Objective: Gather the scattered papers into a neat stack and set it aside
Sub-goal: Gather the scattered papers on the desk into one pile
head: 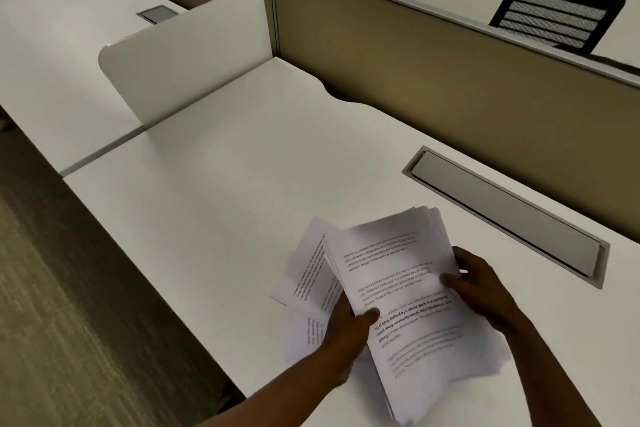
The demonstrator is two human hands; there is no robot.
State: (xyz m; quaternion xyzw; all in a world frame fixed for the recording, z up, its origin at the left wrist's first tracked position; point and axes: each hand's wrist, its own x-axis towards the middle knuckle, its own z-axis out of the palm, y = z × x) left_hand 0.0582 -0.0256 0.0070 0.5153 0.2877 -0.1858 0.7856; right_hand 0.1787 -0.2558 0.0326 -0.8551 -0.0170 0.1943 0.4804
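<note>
A thick sheaf of white printed paper sheets [398,274] sits between two hands over the near right part of the white laminate desk [242,184]. The left hand [349,326] pinches its left edge, thumb on top; the right hand [479,286] pinches the right edge. About three loose printed sheets [308,274] fan out left, under the left hand.

1. Single view, head-worn, wide-angle; no second view to compare.
2. Looks forward and steeply down onto a white desk [242,191], close in.
3. Both forearms enter from the bottom edge.
4. Top of frame reaches the tan partition [433,73] and a black chair [554,15] beyond it.
</note>
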